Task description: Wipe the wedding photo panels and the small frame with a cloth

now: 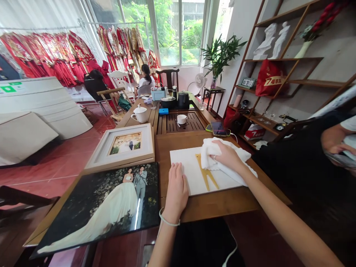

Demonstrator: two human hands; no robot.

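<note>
Right hand (228, 155) presses a bunched white cloth (219, 157), fingers curled, onto a white board (194, 174); left hand (175, 189) lies flat, holding nothing

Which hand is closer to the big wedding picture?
Left. The left hand lies flat on the white board, right beside the wedding picture. The right hand is farther away, on a white cloth across the board.

Soft white cloth (222, 159); matt panel (194, 174); wooden table (217, 204)
</note>
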